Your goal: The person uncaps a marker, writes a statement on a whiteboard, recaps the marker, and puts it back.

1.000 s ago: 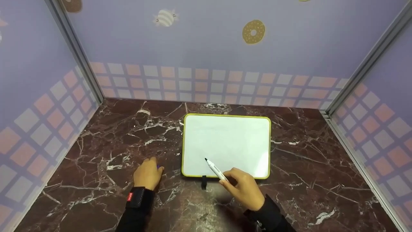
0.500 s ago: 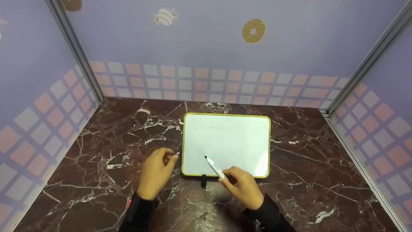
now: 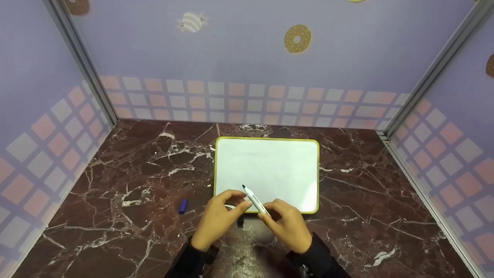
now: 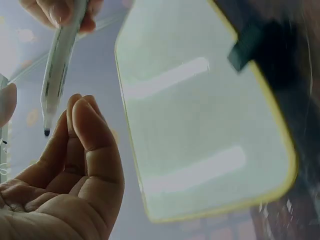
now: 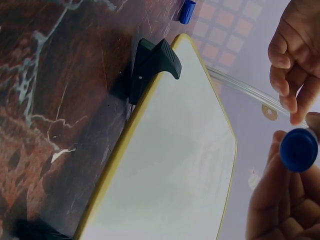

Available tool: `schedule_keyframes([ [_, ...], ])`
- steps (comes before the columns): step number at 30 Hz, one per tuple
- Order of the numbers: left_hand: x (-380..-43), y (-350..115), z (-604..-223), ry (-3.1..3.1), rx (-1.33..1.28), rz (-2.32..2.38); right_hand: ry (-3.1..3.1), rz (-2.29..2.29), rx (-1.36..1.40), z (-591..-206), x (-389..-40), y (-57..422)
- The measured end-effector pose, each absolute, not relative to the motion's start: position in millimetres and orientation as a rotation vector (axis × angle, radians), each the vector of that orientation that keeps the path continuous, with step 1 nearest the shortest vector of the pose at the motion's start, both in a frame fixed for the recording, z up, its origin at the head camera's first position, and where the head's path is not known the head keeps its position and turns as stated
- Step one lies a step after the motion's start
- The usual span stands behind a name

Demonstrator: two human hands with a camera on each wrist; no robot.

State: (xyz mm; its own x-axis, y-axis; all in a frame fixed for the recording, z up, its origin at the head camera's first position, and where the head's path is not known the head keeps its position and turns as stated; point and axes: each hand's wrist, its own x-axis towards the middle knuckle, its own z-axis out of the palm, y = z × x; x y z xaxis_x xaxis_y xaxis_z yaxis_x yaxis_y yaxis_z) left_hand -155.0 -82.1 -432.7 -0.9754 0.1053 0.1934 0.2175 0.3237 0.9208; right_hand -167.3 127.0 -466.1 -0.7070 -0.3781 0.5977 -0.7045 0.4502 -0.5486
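Note:
My right hand (image 3: 287,224) pinches a white whiteboard marker (image 3: 254,200), its dark tip bare and pointing up and left. In the right wrist view the marker's blue back end (image 5: 299,150) faces the camera. Beside the tip my left hand (image 3: 220,216) hovers with loosely bent fingers, holding nothing; the left wrist view shows a gap between this hand (image 4: 75,175) and the marker (image 4: 59,75). Behind both hands stands a yellow-rimmed whiteboard (image 3: 266,166). A blue marker cap (image 3: 183,206) lies on the table to its left.
A black clip (image 5: 155,67) sits at the whiteboard's near edge, mostly behind my left hand in the head view. The dark red marbled table (image 3: 135,170) extends to both sides. Patterned lilac panels (image 3: 247,58) enclose the back and sides.
My left hand has left the blue cap on the table and moved right, up to the marker. My right hand keeps its grip with little movement. The head view has shifted slightly.

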Motion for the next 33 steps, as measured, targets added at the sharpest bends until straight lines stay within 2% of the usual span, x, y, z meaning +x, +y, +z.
schedule_keyframes([
  [21,-161.5,-74.4,-446.8,-2.181,-0.232,-2.278,-2.309,1.094,0.976,-467.8,-164.7,122.5],
  [33,-162.4,-76.2,-442.8,-2.094,-0.184,-2.351,-2.292,1.152,0.975,-466.9,-165.3,123.9],
])
